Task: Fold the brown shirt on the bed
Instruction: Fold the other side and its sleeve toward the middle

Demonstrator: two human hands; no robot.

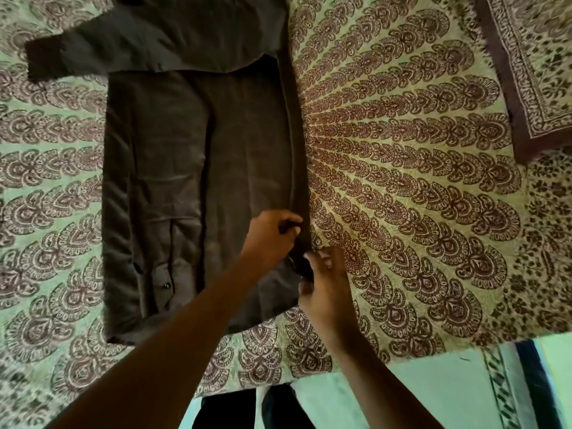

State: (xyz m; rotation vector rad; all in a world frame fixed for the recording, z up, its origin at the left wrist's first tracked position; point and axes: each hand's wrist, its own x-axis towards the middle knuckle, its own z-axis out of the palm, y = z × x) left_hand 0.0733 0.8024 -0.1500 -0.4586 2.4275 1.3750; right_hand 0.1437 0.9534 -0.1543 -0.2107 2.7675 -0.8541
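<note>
The brown shirt (pixel 192 168) lies flat on the bed, its body a long rectangle running away from me. One sleeve (pixel 93 51) sticks out to the upper left, and a cuff with a button shows near the lower left. My left hand (pixel 272 233) pinches the shirt's right edge near the bottom. Just below it, my right hand (pixel 325 283) grips the same right edge, fingers curled round the dark cloth. Both forearms reach in from the bottom of the view.
The bed is covered by a patterned green and maroon bedsheet (pixel 418 181). A pillow (pixel 538 66) in matching print lies at the upper right. The bed's near edge runs along the bottom, with pale floor (pixel 433 394) below it.
</note>
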